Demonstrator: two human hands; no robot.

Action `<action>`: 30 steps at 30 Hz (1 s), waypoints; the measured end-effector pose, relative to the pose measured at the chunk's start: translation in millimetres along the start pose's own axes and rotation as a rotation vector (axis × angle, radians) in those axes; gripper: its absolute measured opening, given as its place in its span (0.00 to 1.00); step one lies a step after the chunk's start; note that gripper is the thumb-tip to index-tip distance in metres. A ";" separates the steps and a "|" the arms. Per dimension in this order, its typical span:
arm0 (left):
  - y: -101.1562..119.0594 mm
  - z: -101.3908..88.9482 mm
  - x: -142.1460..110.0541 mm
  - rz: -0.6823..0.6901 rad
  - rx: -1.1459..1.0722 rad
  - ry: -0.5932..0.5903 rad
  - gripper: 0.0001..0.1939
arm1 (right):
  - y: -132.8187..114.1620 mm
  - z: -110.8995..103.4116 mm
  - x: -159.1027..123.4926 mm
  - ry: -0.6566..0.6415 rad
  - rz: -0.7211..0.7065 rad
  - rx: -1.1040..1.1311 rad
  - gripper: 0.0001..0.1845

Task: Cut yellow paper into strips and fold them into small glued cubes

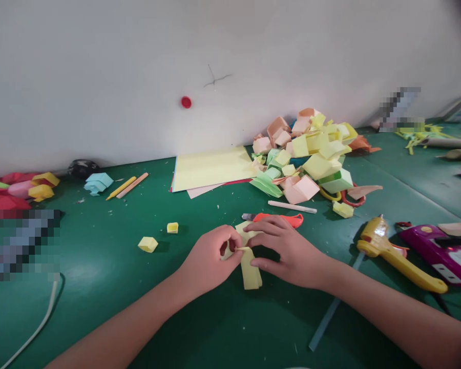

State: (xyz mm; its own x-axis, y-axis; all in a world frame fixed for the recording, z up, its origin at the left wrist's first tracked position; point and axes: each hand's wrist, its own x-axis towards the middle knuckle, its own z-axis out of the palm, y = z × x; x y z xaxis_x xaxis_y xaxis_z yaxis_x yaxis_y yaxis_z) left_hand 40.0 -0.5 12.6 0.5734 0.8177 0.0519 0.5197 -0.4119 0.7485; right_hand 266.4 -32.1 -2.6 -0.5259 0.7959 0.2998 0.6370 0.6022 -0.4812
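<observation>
On my feed, L hand [212, 257] pinching yellow paper [250, 275], R hand [292, 248] loosely spread nr it, can't tell if touching, cutter [297, 220] just past R hand

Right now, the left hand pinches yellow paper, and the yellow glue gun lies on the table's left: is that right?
The side is wrong: the head view shows the yellow glue gun on the right. The left hand pinches yellow paper.

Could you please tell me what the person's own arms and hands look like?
The left grip and right grip are bare hands, with no glove or ring visible. The left forearm and right forearm are bare too, with no sleeve, watch or bracelet in view.
</observation>
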 end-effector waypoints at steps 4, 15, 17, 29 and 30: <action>4.1 -4.2 -1.8 -0.100 -0.233 0.016 0.05 | -2.5 -2.5 2.1 0.021 0.011 0.172 0.04; 13.9 -12.0 -8.4 -0.022 -0.034 -0.022 0.07 | -5.6 -7.2 -0.6 -0.066 0.025 0.153 0.07; 9.8 -12.6 -7.3 -0.056 0.014 -0.023 0.07 | -3.5 -6.8 -1.5 -0.083 0.043 0.141 0.08; -2.7 -14.6 -8.8 -0.111 -0.007 -0.032 0.06 | -7.7 -7.5 -1.8 -0.136 0.082 0.069 0.05; -2.3 -15.4 -8.4 -0.122 -0.033 -0.028 0.06 | -7.8 -6.8 -1.6 -0.119 0.073 0.077 0.04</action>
State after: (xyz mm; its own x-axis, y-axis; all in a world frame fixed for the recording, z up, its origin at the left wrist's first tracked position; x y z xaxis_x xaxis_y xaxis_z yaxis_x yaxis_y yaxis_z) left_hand 24.2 -0.2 20.7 0.5247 0.8493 -0.0586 0.5656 -0.2964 0.7695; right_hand 266.2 -37.7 6.2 -0.5461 0.8216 0.1638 0.6332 0.5328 -0.5614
